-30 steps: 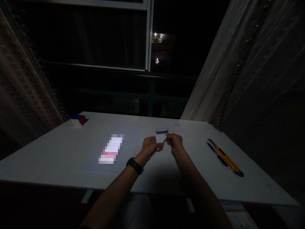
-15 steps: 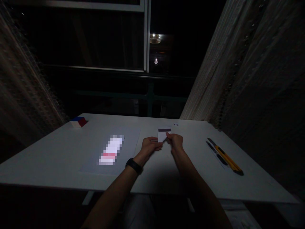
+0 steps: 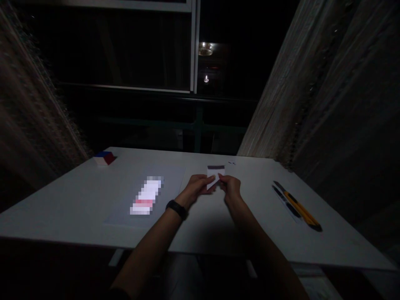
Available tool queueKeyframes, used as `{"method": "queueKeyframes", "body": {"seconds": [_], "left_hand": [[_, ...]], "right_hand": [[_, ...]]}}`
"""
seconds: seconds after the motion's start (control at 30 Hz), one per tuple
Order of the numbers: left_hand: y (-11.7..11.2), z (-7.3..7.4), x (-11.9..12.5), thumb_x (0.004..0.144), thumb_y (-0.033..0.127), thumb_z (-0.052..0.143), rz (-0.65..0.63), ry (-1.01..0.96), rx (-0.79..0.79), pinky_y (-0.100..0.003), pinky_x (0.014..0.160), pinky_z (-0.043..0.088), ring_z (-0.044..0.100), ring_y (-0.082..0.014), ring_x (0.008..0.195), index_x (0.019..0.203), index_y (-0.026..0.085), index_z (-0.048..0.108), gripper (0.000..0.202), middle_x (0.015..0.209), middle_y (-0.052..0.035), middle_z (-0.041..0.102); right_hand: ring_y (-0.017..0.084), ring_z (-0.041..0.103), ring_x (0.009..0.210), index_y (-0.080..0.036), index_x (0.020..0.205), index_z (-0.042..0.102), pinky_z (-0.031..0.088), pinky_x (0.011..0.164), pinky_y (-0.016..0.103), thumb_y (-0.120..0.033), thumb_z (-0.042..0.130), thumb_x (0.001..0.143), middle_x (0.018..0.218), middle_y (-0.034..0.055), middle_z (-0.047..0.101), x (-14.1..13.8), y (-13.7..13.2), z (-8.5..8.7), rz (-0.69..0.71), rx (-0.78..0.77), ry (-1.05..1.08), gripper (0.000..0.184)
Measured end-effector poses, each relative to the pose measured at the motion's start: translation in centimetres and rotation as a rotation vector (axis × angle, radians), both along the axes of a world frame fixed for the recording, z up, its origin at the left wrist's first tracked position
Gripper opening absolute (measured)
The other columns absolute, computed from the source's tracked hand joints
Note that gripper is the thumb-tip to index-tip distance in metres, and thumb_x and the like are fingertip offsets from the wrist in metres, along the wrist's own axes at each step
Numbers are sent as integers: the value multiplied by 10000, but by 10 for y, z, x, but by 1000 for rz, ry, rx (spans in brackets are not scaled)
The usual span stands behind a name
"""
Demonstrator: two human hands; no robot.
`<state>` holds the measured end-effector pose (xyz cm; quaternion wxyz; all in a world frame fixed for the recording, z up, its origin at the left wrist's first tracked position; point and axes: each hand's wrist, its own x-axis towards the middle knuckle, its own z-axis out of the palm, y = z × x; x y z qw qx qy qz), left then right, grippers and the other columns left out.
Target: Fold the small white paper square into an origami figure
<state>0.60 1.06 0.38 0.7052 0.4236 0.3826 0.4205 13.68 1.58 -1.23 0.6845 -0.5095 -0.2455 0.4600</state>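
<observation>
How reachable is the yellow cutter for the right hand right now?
Probably yes: nothing tall stands between the right hand and the yellow cutter, though that hand is pinching the white paper.

Two hands [image 3: 198, 186] [image 3: 231, 186] — one wristband [image 3: 176, 209], one yellow cutter [image 3: 300, 208].

White table [image 3: 75, 208]: paper sheet [image 3: 173, 183], coloured cube [image 3: 104, 158], yellow cutter [image 3: 300, 208], dark tool [image 3: 286, 202], probably scraps [image 3: 231, 163].

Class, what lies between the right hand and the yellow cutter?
Between the right hand and yellow cutter, the head view shows a slim dark tool.
</observation>
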Motion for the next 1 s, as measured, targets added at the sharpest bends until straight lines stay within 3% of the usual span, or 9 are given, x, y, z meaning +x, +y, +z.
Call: {"method": "queueKeyframes", "body": {"seconds": [0.13,0.37,0.43,0.5,0.6,0.7,0.77,0.87,1.0], "left_hand": [[5,2,3,581,155,722,-39,21,40,-212,516,503,589,-110,532,767,62,607,238,677,-77,624],[5,6,-10,577,120,713,-116,85,40,-203,499,492,590,-122,526,769,41,614,230,614,-80,622],[6,7,-16,587,147,711,-129,98,11,-195,532,498,605,-121,565,801,53,621,251,671,-87,638],[8,6,-20,597,186,709,-144,112,-1,-198,547,498,612,-128,586,817,58,623,269,697,-94,643],[11,4,-21,580,208,719,-224,130,26,-212,572,494,614,-134,598,834,65,624,306,700,-89,642],[13,5,-23,557,234,732,-403,179,93,-222,549,474,607,-142,586,858,62,625,363,697,-92,638],[13,6,-25,547,266,735,-474,249,136,-217,507,445,590,-137,555,872,60,627,400,675,-92,634],[16,6,-24,579,363,699,-419,322,198,-217,507,421,555,-112,530,843,73,639,396,664,-73,629],[22,-3,-12,604,425,661,-255,307,260,-219,520,398,538,-107,532,770,74,651,388,644,-65,630]], "right_hand": [[56,398,370,-147,433,527,298,352,197,-141,691,450,396,-53,490,-2,0,-2,33,32,18,165],[66,439,384,-134,599,598,303,319,178,-148,618,513,529,4,595,27,6,3,-16,-19,112,90],[94,523,488,-156,713,622,401,394,193,-167,616,524,725,35,648,36,4,6,72,45,31,190],[139,591,700,-245,914,604,473,533,225,-138,649,493,954,24,631,41,0,10,216,163,-75,437],[164,576,825,-292,1030,566,469,603,238,-125,717,435,1090,25,576,40,-4,16,338,263,-369,636],[161,562,628,-162,824,658,415,515,230,-253,707,517,762,44,649,41,-5,19,323,228,-670,324],[139,514,507,-123,628,659,355,455,216,-331,658,592,536,20,594,43,-4,18,286,192,-848,212],[126,490,455,-115,577,652,316,423,211,-374,625,628,469,7,565,46,-3,14,264,193,-932,265],[120,508,457,-109,648,659,354,431,209,-399,612,647,525,13,602,42,-5,6,246,209,-771,294]]}}
